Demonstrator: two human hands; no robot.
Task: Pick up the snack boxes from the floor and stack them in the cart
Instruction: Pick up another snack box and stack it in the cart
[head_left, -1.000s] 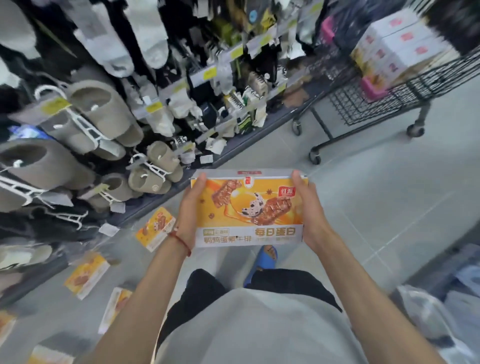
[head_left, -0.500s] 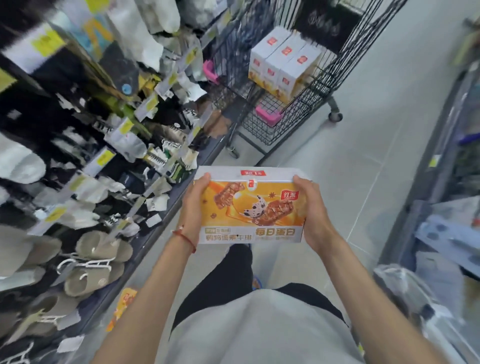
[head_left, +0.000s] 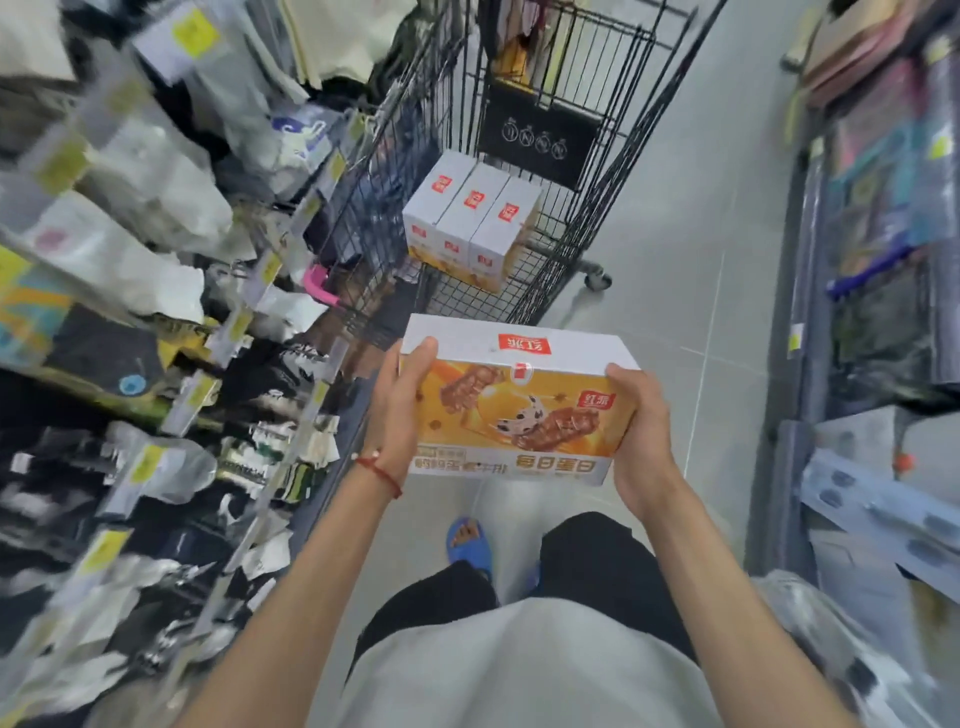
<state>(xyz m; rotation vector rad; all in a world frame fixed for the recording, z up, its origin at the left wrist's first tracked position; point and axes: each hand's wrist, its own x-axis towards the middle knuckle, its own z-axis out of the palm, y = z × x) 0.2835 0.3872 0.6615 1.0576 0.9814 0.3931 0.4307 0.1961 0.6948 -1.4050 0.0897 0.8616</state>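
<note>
Snack box (head_left: 519, 410): held in the air at chest height between both hands, orange printed face up towards the camera, white top panel facing the cart (head_left: 382, 197), print upside down from this view. The left hand (head_left: 402, 410) grips the left end, its thumb (head_left: 415, 358) lying on the printed face; the right hand (head_left: 641, 436) grips the right end, its thumb (head_left: 621, 376) at the upper corner. On both hands the remaining fingers curl behind the snack box and are hidden. A red string bracelet (head_left: 382, 473) sits on the left wrist. The cart, of black wire, stands just beyond the held box on the grey floor (head_left: 675, 234); its top is cut off by the frame edge. Inside it, three white boxes (head_left: 470, 218) stand side by side, touching, against the left wall; their lower parts show orange through the mesh. A black panel (head_left: 540, 137) with white symbols, too blurred to read, hangs on the far wall. A pink part (head_left: 317, 283) at the near left corner is partly hidden by shelf goods. One wheel (head_left: 597, 278) is visible at the right. The left shelf (head_left: 156, 260) carries packaged goods smeared by motion blur; the yellow tags are unreadable. The right shelf (head_left: 872, 260) is likewise indistinct. One blue sandal (head_left: 467, 543) shows below the box; the other foot is hidden.
</note>
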